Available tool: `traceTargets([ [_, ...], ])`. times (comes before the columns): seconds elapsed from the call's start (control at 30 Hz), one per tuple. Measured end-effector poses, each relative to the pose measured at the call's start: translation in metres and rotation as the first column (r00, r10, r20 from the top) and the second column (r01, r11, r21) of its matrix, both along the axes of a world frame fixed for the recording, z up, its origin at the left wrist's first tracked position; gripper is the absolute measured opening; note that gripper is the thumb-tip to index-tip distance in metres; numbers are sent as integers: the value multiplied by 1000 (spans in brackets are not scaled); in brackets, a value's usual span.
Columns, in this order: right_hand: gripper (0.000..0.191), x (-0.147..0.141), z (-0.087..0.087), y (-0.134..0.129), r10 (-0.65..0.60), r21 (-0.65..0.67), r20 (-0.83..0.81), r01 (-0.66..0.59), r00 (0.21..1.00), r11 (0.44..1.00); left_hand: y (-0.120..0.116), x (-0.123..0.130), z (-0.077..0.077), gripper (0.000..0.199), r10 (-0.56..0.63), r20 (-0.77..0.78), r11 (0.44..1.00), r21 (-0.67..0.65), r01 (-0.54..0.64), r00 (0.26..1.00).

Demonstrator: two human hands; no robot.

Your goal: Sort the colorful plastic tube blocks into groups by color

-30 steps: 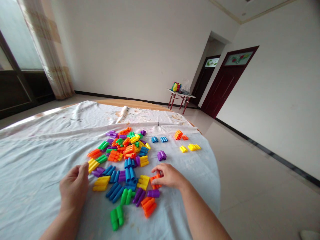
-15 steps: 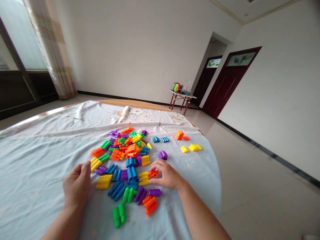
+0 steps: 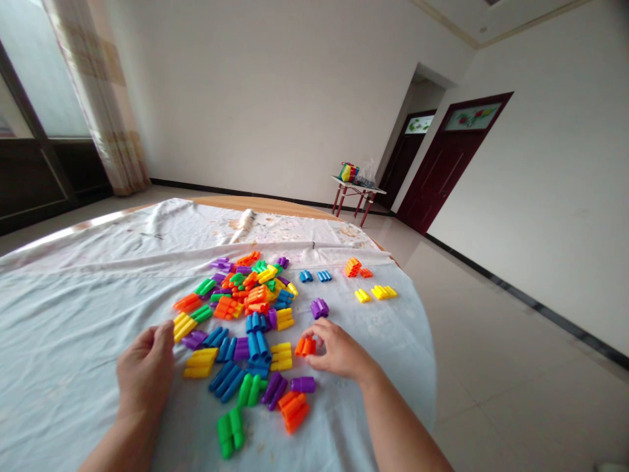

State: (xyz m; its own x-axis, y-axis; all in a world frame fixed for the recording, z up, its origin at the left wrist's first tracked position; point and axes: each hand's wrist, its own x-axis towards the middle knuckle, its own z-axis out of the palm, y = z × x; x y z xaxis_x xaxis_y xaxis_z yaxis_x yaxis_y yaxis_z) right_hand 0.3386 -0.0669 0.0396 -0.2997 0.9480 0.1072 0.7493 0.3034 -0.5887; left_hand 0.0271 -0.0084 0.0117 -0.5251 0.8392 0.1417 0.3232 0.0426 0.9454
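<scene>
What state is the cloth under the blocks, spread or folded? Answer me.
Spread: the pale cloth lies flat over the table, with one crease.

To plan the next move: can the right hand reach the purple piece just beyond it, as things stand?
Probably yes. The right hand is at the orange piece, and the purple piece lies just ahead on the white cloth; nothing seems to stand between them.

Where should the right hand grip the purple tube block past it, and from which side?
Pinch the purple tube block across its side-by-side tubes at mid-length, coming from above on the near side. The outer tubes give two opposed faces, and it lies apart from the pile, so the right hand can probably reach it without disturbing neighbours.
</scene>
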Motion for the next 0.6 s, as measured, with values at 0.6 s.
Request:
traceTargets([
  [0.6,28,22,1,2,-98,-27,8,98,995,995,10,-11,-17,35,63,-61,998,-18,-65,996],
])
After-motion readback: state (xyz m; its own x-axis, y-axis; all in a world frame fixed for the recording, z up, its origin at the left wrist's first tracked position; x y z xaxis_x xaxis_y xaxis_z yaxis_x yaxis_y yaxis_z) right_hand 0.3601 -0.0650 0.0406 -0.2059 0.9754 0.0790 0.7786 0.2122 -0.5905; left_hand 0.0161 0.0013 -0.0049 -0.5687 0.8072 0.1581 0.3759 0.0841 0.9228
